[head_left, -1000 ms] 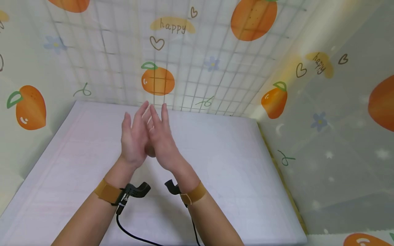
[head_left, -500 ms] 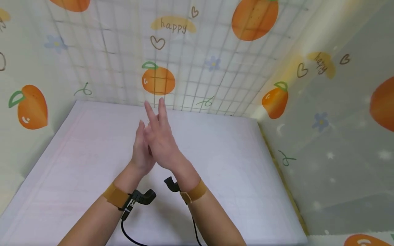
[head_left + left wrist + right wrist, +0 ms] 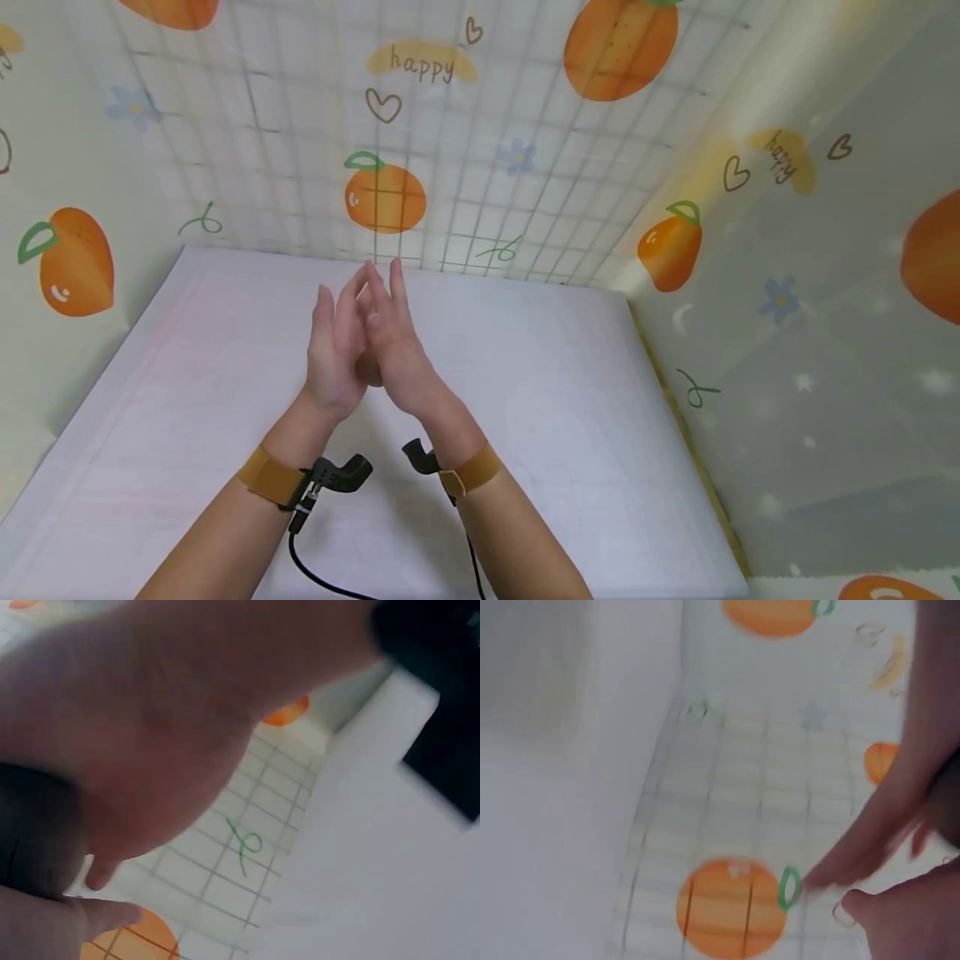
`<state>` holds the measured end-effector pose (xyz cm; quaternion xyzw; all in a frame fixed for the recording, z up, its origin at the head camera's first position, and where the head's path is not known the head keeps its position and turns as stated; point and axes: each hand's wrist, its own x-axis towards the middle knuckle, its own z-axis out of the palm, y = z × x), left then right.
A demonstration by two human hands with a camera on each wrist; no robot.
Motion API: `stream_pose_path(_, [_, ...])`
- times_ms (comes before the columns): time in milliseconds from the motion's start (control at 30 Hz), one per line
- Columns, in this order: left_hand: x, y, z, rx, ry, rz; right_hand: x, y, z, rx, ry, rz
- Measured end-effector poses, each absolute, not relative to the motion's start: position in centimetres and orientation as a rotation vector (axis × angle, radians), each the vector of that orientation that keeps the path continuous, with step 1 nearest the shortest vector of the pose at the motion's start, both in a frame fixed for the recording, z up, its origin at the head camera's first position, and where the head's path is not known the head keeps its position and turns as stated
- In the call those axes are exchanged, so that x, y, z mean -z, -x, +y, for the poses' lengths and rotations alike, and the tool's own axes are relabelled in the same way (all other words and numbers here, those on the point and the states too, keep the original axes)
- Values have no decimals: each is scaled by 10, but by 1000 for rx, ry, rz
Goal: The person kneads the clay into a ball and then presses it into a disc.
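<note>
Fingers of your left hand and right hand extend; your palms hold a brown, rounded object, material unclear, between them. Relative to this object, your left hand is left, your right hand right, a white, rectangular tabletop below, and white, fruit-printed sheeting beyond.

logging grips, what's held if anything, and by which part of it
A dark, rounded object, pressed by its sides between left hand and right hand; exact kind unclear.
</note>
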<state>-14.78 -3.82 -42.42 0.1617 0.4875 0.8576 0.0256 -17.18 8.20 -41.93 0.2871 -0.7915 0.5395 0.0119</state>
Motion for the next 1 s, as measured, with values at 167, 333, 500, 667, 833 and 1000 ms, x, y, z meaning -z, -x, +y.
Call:
stream_pose_path(167, [431,151,-33,-2612,-486,1551,412,153,80,-1723,-905,-2432])
stream_pose_path(333, [440,147,-21,-2615,-474,1586,395,149,80,-1638,-869,-2434])
stream_pose_path(500, [448,139,-14,-2588,-401,1647,387,162,78,-1529,-784,-2505])
stream_pose_path(667, [444,137,-14,-2592,-473,1741,396,183,80,-1761,-755,-2483])
stream_pose_path(833, [434,137,-19,-2626,-526,1745,409,190,83,-1934,-810,-2420])
stream_pose_path(1000, [424,145,-30,-2697,-518,1711,417,174,80,-1972,-899,-2395])
